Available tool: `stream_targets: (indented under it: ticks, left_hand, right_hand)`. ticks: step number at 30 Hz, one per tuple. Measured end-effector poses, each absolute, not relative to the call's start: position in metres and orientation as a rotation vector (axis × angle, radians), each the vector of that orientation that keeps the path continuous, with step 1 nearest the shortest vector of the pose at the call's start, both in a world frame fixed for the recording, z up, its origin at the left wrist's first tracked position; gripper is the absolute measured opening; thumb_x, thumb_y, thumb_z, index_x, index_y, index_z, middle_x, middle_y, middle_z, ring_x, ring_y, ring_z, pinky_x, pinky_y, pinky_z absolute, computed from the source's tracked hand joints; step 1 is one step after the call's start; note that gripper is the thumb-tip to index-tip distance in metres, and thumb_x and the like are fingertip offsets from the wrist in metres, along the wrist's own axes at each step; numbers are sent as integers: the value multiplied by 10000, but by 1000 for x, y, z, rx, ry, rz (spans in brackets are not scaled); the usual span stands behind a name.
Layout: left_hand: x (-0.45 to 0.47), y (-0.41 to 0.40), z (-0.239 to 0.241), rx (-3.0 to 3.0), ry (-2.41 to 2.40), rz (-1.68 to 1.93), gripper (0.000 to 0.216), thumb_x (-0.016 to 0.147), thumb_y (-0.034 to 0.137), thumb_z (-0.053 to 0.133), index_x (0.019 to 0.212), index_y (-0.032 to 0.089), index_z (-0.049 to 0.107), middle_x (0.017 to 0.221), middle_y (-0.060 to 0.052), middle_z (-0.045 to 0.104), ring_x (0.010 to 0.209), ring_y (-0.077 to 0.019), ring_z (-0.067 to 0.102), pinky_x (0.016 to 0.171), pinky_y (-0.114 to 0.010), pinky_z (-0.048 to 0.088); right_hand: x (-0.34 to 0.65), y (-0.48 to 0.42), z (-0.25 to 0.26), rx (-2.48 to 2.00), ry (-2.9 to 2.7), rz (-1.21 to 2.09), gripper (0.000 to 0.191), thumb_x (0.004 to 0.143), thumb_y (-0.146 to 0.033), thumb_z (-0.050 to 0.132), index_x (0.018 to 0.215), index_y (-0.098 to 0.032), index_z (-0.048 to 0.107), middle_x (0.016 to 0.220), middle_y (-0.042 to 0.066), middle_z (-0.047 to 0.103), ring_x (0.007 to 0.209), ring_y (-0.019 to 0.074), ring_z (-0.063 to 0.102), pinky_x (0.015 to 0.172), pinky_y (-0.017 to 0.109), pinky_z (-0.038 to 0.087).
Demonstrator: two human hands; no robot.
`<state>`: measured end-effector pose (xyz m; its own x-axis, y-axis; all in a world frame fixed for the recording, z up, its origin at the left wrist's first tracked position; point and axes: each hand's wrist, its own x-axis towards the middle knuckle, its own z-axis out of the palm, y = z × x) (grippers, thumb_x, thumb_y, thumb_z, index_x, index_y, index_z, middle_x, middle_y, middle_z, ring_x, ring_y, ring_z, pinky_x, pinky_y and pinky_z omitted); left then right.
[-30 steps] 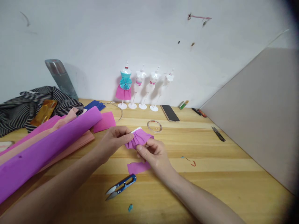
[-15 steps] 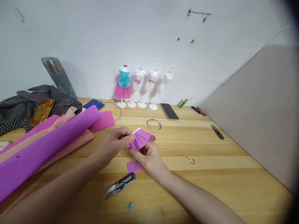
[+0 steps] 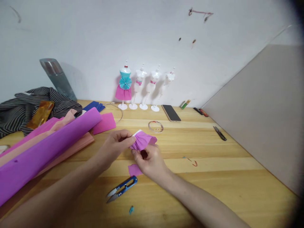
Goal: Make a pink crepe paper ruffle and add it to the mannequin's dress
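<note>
Both hands meet over a pale wooden table (image 3: 213,177) and share one small piece of pleated purple crepe paper (image 3: 145,140). The left hand (image 3: 116,145) has thumb and forefinger pinched shut on the piece's left end, right where a narrow white strip (image 3: 137,133) shows along its upper corner. The right hand (image 3: 149,161) comes up from below with its fingers curled in. Its thumb and fingertips are closed on the gathered lower edge, and a small dark gap is left inside the curl.

The piece is held just above the table, not lying on it. Its long axis runs roughly across the view, from the left fingertips out to the right. The gathered side faces down into the right hand, and the loose, ruffled edge fans up and to the right, away from the person.

Directly beneath the grip, half covered by the right hand, a flat purple paper scrap (image 3: 133,170) lies on the wood. Nearer the person and slightly left of the grip lie blue-handled thread snips (image 3: 122,189), with their metal tips pointing left. Beyond the grip and a little to the right lies a thin clear ring (image 3: 156,126). Well to the left of the grip, a thick roll of purple crepe paper (image 3: 47,148) lies slantwise on pink sheets.
</note>
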<state>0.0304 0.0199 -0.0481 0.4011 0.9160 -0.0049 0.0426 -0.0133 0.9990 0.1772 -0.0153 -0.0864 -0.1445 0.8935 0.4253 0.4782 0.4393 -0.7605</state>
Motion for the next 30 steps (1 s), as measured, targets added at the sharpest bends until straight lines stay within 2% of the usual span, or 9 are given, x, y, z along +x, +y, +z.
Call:
stream_targets:
  ticks: [4,6,10,14,18,22,26,28,30]
  left_hand:
    - [25,26,-48,1445,921,930,304,754,378,621,581,157,505,597,23,464,626,-114,412,621,-254,334]
    - [22,28,-48,1468,930,932,295,768,385,620,606,152,539,621,10,510,644,-124,446,637,-261,354]
    - [20,29,-48,1506,939,913,294,786,384,616,621,147,563,631,7,539,647,-124,473,649,-261,367]
    - [21,30,-48,1496,910,921,296,789,362,615,598,144,557,596,23,517,612,-104,456,624,-237,362]
    - [17,33,-48,1493,895,931,287,798,353,619,613,141,563,591,27,510,610,-101,455,619,-229,363]
    - [13,34,-45,1606,887,829,259,821,344,593,659,142,593,648,-3,573,644,-127,500,627,-250,380]
    - [8,33,-37,1836,907,700,237,829,301,573,661,141,618,673,-20,601,681,-143,521,640,-260,380]
    - [4,33,-31,1934,863,642,234,833,295,572,662,145,627,665,-14,598,680,-141,517,635,-257,378]
    - [0,33,-27,2008,799,626,231,841,304,577,674,155,632,666,-7,590,672,-135,510,626,-250,380]
  right_hand:
    - [186,-12,-82,-1110,-1912,426,203,750,-132,505,602,-209,389,526,-46,378,484,96,335,469,241,259]
    - [190,-11,-77,-1127,-1891,582,209,750,-165,532,603,-210,391,535,-43,397,490,96,347,473,240,271]
    - [193,-10,-66,-1091,-1640,1019,291,762,-364,603,615,-214,401,549,-51,369,496,93,334,473,234,284]
    - [191,-12,-61,-1070,-1501,1140,362,783,-425,596,569,-211,398,514,-56,339,476,86,290,462,234,246]
    - [189,-14,-62,-1067,-1524,1207,371,782,-466,618,581,-197,461,509,-47,382,465,88,311,450,237,248]
    - [201,-19,-55,-1014,-1534,1052,466,851,-551,533,557,-204,434,493,-39,367,451,98,330,439,254,245]
    - [227,-22,-33,-1035,-1564,507,450,925,-461,502,561,-204,438,534,-10,417,514,121,384,497,278,305]
    - [237,-15,-26,-1139,-1679,514,378,913,-469,530,657,-192,556,607,16,519,568,136,447,541,280,366]
    - [241,-3,-29,-1145,-1783,750,412,878,-539,561,667,-187,599,623,15,552,601,142,487,555,268,403]
